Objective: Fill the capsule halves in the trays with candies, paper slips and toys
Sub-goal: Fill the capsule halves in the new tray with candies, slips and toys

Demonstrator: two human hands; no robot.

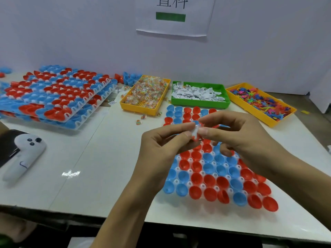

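Both hands meet above the tray of capsule halves (211, 178) on the table (107, 158). The left hand (161, 145) and right hand (238, 133) pinch a small clear-wrapped piece (195, 131), probably a candy. Next it likely needs dropping into an empty half.

Three bins (200, 102) (two yellow, one green), two hands (162, 147), one controller (23, 154).

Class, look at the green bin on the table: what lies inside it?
The green bin holds a loose heap of small white paper slips with dark print. The heap covers the bin's floor, so anything beneath the slips cannot be seen.
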